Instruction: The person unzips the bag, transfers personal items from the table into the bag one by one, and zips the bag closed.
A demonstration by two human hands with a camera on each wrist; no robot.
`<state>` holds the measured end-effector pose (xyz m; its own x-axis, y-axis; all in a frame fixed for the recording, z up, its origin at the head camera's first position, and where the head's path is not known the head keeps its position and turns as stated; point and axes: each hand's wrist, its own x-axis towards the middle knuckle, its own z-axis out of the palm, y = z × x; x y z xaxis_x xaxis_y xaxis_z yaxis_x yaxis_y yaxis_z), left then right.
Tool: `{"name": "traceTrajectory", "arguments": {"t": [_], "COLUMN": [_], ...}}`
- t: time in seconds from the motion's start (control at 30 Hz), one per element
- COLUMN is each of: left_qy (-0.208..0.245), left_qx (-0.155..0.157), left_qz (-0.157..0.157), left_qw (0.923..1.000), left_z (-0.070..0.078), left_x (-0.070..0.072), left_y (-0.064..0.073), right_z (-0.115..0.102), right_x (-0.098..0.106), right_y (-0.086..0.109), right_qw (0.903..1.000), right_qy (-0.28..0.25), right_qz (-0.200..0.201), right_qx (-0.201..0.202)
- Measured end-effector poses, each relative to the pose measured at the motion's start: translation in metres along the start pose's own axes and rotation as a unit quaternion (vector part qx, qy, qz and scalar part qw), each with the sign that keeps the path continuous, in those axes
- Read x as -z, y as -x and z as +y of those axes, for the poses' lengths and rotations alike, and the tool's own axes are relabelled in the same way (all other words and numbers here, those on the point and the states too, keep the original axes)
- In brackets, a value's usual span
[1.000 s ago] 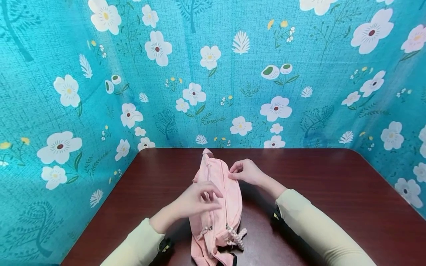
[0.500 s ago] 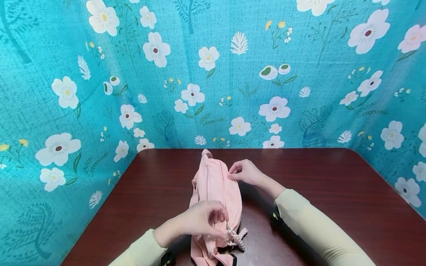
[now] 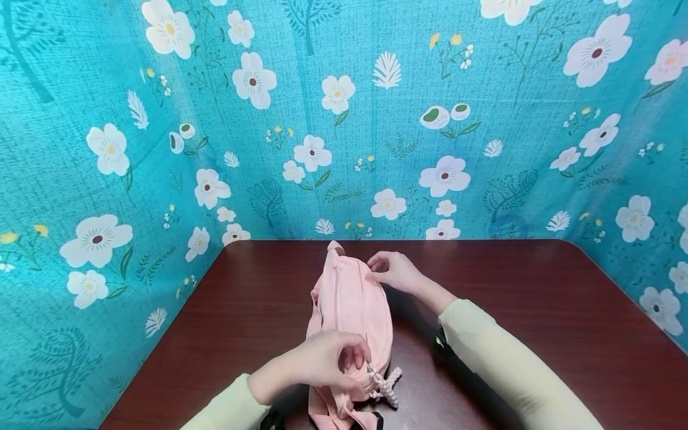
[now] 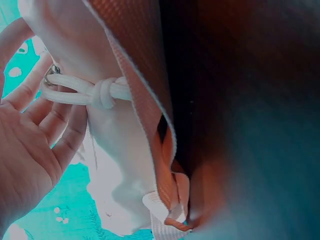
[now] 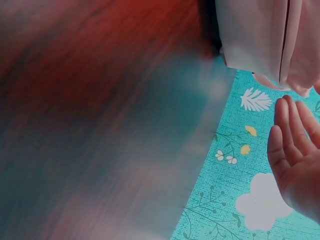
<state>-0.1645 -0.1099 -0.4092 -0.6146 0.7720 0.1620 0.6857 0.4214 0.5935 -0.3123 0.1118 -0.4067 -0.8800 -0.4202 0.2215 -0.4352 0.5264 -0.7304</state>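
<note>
A pink fabric bag (image 3: 350, 298) lies lengthwise on the dark table, two zippers running along its upper face. At its near end, my left hand (image 3: 328, 360) curves over the corner, thumb and fingertips apart. The fingertips touch or nearly touch a zipper pull with a metal ring and pale knotted cord (image 4: 102, 93). The cord crosses in front of the relaxed fingers in the left wrist view. By the far right edge is my right hand (image 3: 396, 272), its thumb against the fabric. Its fingers (image 5: 295, 125) extend loosely, apart from the bag in the right wrist view.
Pink webbing straps (image 3: 329, 412) trail from the bag's near end, with a black piece beside them. The brown wooden table (image 3: 484, 269) reaches a blue flowered cloth (image 3: 392, 149) that hangs behind it and along both sides.
My left hand has moved from above the middle of the bag down to its near end. My right hand's fingers have spread from the thumb and lifted slightly at the bag's edge.
</note>
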Motion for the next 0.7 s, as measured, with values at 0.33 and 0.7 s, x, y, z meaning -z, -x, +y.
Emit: {"name": "traceTrajectory", "arguments": {"t": [0.33, 0.7], "left_qy": [0.032, 0.068], "left_qx": [0.017, 0.001], "left_qz": [-0.009, -0.008], "left_qw": [0.9993, 0.9976], "left_z": [-0.001, -0.002], "left_x": [-0.004, -0.006], "left_y": [0.001, 0.001], "right_z": [0.003, -0.005], "right_x": [-0.004, -0.003], "right_y": [-0.018, -0.026], "right_qw": [0.9944, 0.997], "right_qy": [-0.076, -0.026], "right_qz": [-0.041, -0.067], "right_qx": [0.061, 0.031]}}
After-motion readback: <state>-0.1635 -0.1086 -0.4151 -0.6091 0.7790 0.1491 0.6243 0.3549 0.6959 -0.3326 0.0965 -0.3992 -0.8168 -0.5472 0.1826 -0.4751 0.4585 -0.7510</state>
